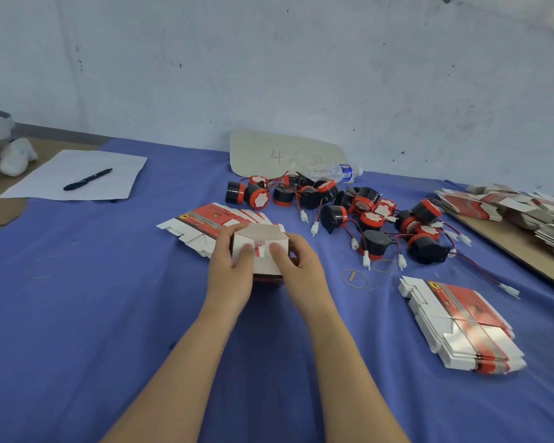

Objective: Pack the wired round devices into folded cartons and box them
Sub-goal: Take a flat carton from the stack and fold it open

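The left hand [234, 266] and right hand [298, 263] clasp the open carton [260, 234]; the wired devices [333, 215] lie at two o'clock, nearer the right hand.

We're reading a handwritten red "46" on the beige rounded cardboard sheet [285, 153] by the wall, and the mark after it we can't make out. Print on the flat red-and-white cartons [461, 324] and the clear plastic bottle [328, 172] is too small for us.
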{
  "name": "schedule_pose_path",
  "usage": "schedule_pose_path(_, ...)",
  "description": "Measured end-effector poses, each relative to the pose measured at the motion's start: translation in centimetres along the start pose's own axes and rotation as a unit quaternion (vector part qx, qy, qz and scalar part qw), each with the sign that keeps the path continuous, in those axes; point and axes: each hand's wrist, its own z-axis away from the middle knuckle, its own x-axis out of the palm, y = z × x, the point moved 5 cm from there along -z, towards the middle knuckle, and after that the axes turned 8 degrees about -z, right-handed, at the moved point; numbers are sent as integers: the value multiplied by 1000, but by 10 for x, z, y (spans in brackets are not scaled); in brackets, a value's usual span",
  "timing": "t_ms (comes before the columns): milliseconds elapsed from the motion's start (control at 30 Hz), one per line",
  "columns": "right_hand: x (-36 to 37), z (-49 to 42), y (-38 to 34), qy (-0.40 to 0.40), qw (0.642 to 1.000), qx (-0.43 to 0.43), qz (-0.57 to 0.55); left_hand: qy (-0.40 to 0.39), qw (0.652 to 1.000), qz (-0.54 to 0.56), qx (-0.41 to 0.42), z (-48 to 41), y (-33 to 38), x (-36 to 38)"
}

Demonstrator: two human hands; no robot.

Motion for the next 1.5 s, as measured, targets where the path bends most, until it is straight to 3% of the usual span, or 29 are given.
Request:
schedule_pose_path(167,-2,-1,2,29,998,-21,47,-14,1000,-10,7,2,-1,4)
schedule_pose_path(300,2,4,-10,-44,997,-40,52,-3,999,36,7,0,0,-1)
schedule_pose_path(400,6,9,-16,-121,992,3,23,12,997,74,-13,-4,3,-8)
schedule_pose_path(467,3,10,-17,-128,991,23,8,18,994,98,-38,-6,3,-11)
schedule_pose_path(633,2,7,-12,-108,993,44,29,5,993,109,-52,-4,5,-7)
schedule_pose_path(933,-1,4,-7,-43,990,-16,132,-2,999,42,3,0,8,-2)
schedule_pose_path(1200,0,4,-10,-28,996,-25,82,23,1000,4,8,-3,11,1)
schedule_pose_path(1300,-3,4,-22,24,994,-88,61,58,996,-66,-27,-6,10,2)
schedule_pose_path(1500,-17,4,-31,126,981,-148,-19,-115,992,37,-44,7,3,18)
